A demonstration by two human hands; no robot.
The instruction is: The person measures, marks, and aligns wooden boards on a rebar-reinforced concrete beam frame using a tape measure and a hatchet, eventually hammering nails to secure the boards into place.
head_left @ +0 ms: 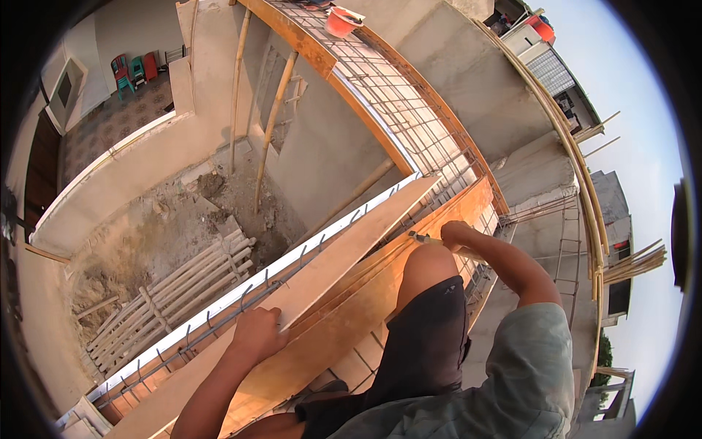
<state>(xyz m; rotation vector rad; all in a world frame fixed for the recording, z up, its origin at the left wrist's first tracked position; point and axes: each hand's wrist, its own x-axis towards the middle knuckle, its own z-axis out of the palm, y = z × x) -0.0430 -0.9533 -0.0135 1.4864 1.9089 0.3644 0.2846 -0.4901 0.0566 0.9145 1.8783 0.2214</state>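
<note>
My left hand [259, 336] is closed on the edge of a long, thin plywood strip [322, 274], which lies slanting along the formwork. My right hand [455, 235], beside my bent knee, grips a tool [422, 238] with a small metal end and a yellowish handle; its exact kind is not clear. Under the tool and my knee lie several stacked orange-brown boards [344, 322]. Steel reinforcing bars [252, 296] with bent hooks run along the left of the plywood strip, beside a white-edged form side [212, 325].
A rebar grid [409, 102] continues along the curved formwork, with an orange bucket [341, 23] at its far end. Left and below drops a pit with bundled poles [172, 300]. Upright bamboo props [275, 121] stand there. A concrete wall [468, 80] curves along the right.
</note>
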